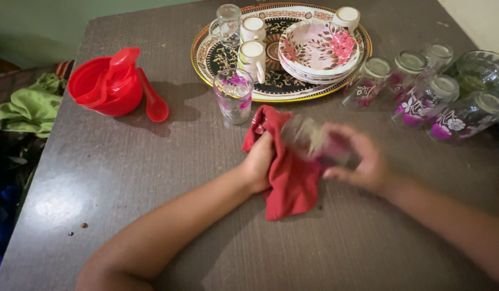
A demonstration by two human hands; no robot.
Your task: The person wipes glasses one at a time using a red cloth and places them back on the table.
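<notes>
Gripping a blurred drinking glass (314,141) at centre frame, our right hand (362,161) closes round it — our left hand (258,161) clutches the red cloth (287,178) against it. Above stand a flowered glass (234,95) and an oval tray (206,54); upper left — a red bowl (101,89).

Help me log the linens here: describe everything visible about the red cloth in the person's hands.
The red cloth is a plain, soft-looking fabric, crumpled and folded, without visible pattern. It lies partly on the brown table, its lower end spread flat. The left hand grips its middle, and its upper part bunches against a blurred drinking glass held by the right hand. Its hems are hard to make out.
</notes>
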